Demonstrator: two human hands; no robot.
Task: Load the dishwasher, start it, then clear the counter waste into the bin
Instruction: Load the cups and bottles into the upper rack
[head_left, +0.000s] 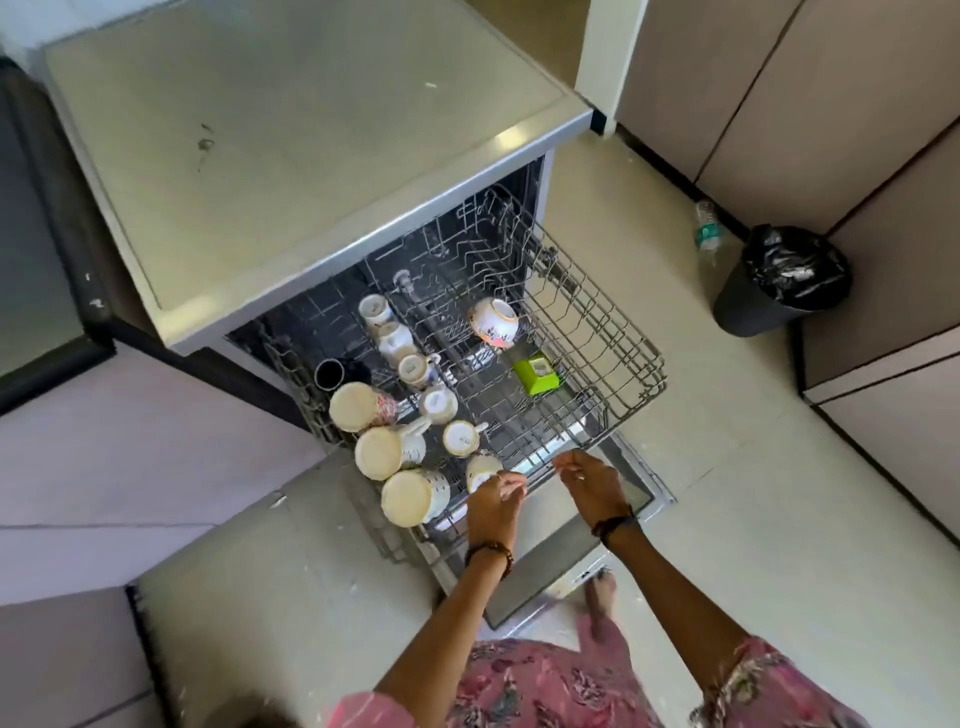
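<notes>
We look down on an open dishwasher (524, 176) with its wire rack (597, 332) pulled out over the lowered door (550, 561).

We count nine pale cups upside down along the rack's left side: a far row of four, starting with a small cup (375, 310), and nearer us three large mugs, among them one large mug (414, 498), plus two more small ones. One black cup (329, 374) lies on its side at the left edge. On the right half sit one patterned bowl (493, 322), tipped on its side, and one green box (536, 372); the rest of that half is bare wire.

Our left hand (494, 500) hangs over the rack's near edge, its fingers loosely curled just beside the nearest small cup (480, 467); we cannot tell whether it touches or holds it. Our right hand (589, 480) is near the rack's front rail, fingers relaxed and holding nothing. The two hands are apart.

The tabletop (291, 145) above the dishwasher shows a few small marks. On the floor to the right stand one bin (779, 280) with a black liner and, just behind it, one plastic bottle (706, 228).
</notes>
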